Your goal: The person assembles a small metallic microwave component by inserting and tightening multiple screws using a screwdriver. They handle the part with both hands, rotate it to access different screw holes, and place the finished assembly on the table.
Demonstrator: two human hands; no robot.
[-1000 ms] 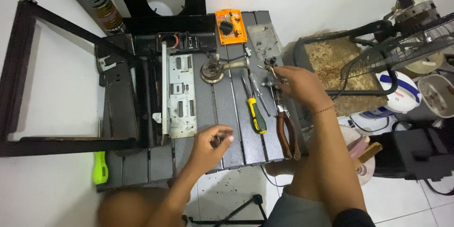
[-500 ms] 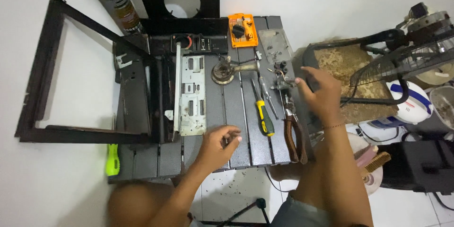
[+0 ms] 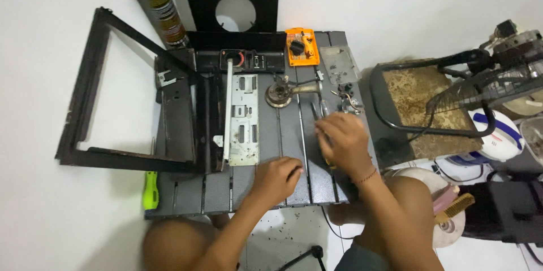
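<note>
- Screwdriver [image 3: 324, 108]: on the grey slatted table [image 3: 283, 146], tip just below the brass burner [image 3: 280, 94]; your right hand [image 3: 342, 144] covers its handle, grip unclear.
- Left hand [image 3: 277, 179]: curled shut, contents hidden, below the burner.
- Orange multimeter [image 3: 301, 46]: above the burner.

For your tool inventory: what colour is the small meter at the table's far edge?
Orange meter with a black dial, head view.
</note>
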